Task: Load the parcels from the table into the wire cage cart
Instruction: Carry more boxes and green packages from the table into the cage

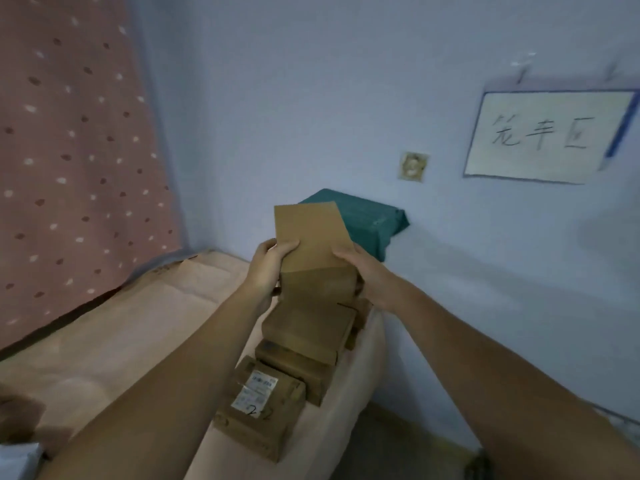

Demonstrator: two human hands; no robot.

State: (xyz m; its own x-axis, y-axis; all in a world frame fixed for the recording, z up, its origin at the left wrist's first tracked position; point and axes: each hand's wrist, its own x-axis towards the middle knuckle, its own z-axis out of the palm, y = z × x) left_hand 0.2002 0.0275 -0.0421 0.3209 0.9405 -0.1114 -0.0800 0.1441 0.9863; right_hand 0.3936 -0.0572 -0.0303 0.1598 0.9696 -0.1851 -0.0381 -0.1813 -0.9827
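Observation:
I hold a brown cardboard parcel (313, 244) up in front of me, above the table's far right edge. My left hand (268, 271) grips its left side and my right hand (360, 275) grips its right side. Below it, several more brown cardboard parcels (304, 334) lie in a row along the table's right edge; the nearest one (263, 407) has a white label with "22" written on it. A teal-wrapped parcel (367, 220) sits behind against the wall. The wire cage cart is not in view.
The table (114, 327) is covered in pale pinkish paper. A pink dotted curtain (69, 150) hangs at the left. The wall holds a socket (412, 166) and a hand-written sign (543, 136). A white bag corner (17, 459) shows bottom left.

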